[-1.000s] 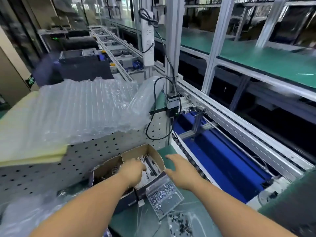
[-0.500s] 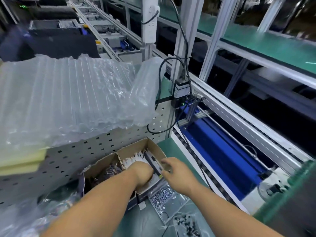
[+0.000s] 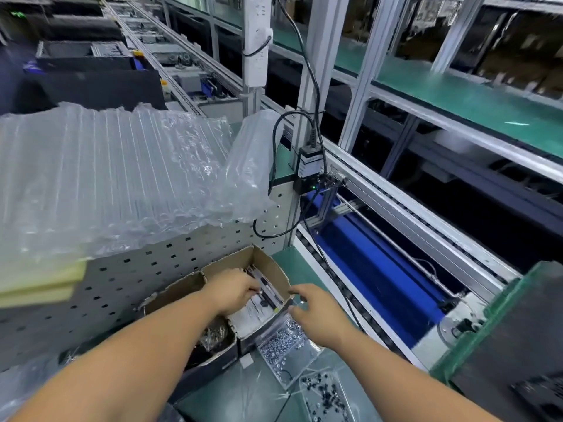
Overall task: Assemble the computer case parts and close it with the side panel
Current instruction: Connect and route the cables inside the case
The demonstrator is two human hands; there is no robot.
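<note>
- At the near edge of the green worktop (image 3: 292,260), a cardboard box (image 3: 268,263) with two compartments sits against the perforated panel (image 3: 128,269).
- Left hand (image 3: 233,289) is now deep in the right-hand compartment; a second ago it hovered over the divider. Fingers curl down onto the white packets (image 3: 253,315) and a dark strip, seemingly pinching one, though what exactly is gripped cannot be told.
- Right hand (image 3: 316,315) has come in from the open worktop to the box's right wall. Fingers loosely spread, tips at the cardboard rim; it looks to be steadying the box, holding nothing.
- Clear bag of silver screws (image 3: 283,345) lies flat just under the right hand, touching the box's front corner. A second bag of dark screws (image 3: 326,394) lies nearer the camera.
- Left compartment holds a tangle of dark hardware (image 3: 213,336), untouched.
- Bubble wrap (image 3: 115,175) is heaped on the shelf above, over yellow foam (image 3: 39,284).
- Computer case: only a dark corner (image 3: 518,360) shows at lower right, well apart from both hands; no side panel can be made out.
- Judgement: this is a parts-fetch step, early on. The reach has turned into a pick, so a small fitting should head to the case next. Closing up is far off.
</note>
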